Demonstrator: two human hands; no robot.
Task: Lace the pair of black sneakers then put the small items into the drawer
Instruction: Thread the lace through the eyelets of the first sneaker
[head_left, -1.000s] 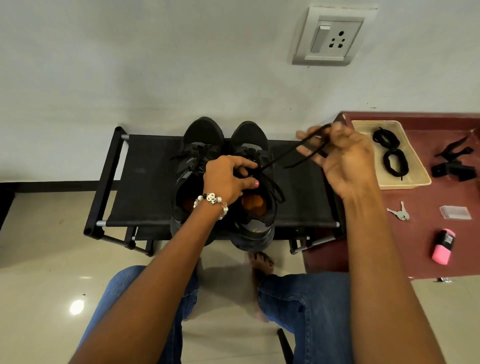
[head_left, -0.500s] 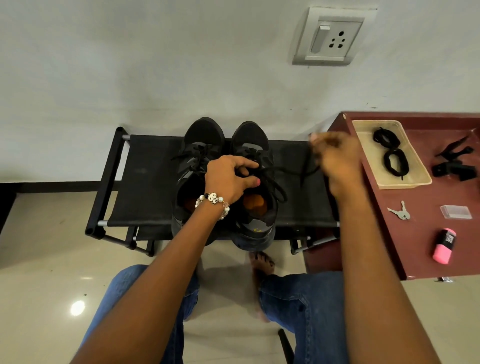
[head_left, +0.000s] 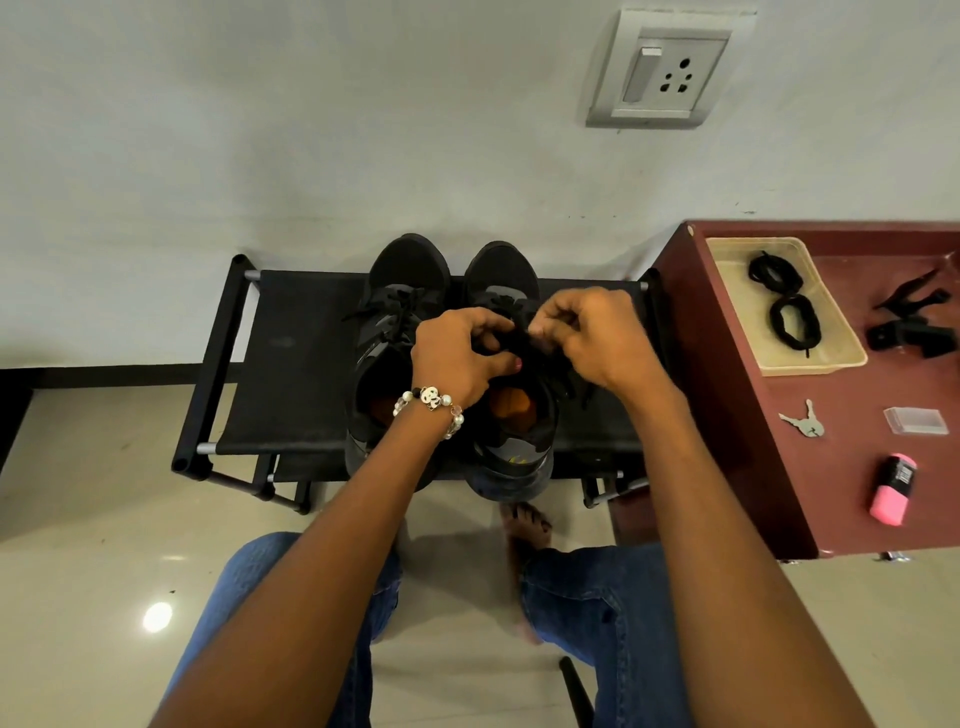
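Observation:
Two black sneakers stand side by side on a black fabric rack, toes toward the wall. The left sneaker is laced. Over the tongue of the right sneaker both hands meet. My left hand, with a bead bracelet on its wrist, pinches the black lace. My right hand pinches the same lace from the right side. The eyelets under the fingers are hidden. Small items lie on the maroon cabinet top: keys, a clear small box, a pink object.
A beige tray on the cabinet holds two coiled black laces. A black clip-like object lies at the right edge. A wall socket is above. My jeans-clad knees and a bare foot are below the rack.
My right hand, which held the lace stretched out to the right, has come back left to the right sneaker's tongue. It now meets my left hand there.

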